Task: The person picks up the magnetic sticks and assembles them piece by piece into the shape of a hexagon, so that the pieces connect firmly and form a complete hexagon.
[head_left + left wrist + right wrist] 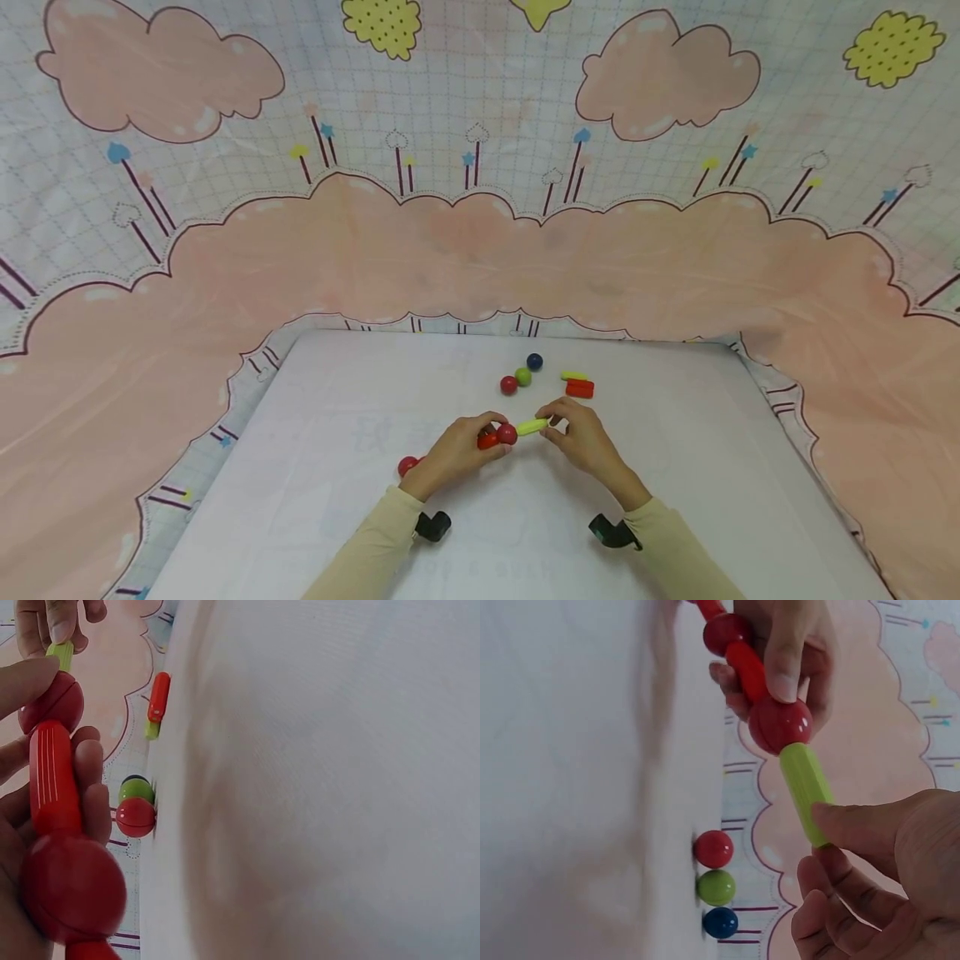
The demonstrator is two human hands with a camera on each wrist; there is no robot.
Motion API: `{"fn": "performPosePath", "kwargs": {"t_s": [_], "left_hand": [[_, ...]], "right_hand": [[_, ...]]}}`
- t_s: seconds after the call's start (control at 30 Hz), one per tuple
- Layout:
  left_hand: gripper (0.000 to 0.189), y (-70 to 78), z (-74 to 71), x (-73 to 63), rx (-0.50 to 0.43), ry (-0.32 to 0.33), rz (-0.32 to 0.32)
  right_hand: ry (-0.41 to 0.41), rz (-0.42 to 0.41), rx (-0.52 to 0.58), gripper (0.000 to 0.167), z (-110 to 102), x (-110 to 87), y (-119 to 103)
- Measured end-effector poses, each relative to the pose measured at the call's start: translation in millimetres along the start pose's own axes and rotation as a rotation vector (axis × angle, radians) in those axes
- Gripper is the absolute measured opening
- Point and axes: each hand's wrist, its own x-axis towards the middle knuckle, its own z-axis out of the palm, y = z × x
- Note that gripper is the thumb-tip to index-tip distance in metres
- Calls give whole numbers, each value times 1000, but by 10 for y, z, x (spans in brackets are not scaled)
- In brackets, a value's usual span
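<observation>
A chain of toy pieces runs through my left hand: red balls joined by red rods. My left fingers and thumb grip the red ball at the chain's end and the red rod behind it. Another red ball follows below in the left wrist view, with more red rod after it. My right hand pinches the far end of a yellow-green rod between thumb and fingers. That rod's other end meets the end ball; how deep it sits is hidden.
On the white table, a red ball, a green ball and a dark blue ball stand in a row. To their right lie red rods beside a yellow-green rod. A patterned cloth hangs behind.
</observation>
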Motion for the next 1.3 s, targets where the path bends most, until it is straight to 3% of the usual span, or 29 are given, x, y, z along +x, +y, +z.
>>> {"fn": "performPosePath", "kwargs": {"t_s": [0.27,0.57,0.83,1.1,1.3], "left_hand": [[39,-1,13,16,-1,-7,38],[26,26,77,22,-16,47,90],[22,3,80,6,-36,67,94],[24,-25,37,-10,-41,62,44],[25,-32,22,-12,-32,52,48]], "right_hand": [[24,-27,60,22,100,-20,-36],[-2,-28,86,20,213,-25,-114],[-26,-21,105,23,220,4,-135],[0,-11,126,28,18,220,-108],[36,57,120,32,28,453,40]]}}
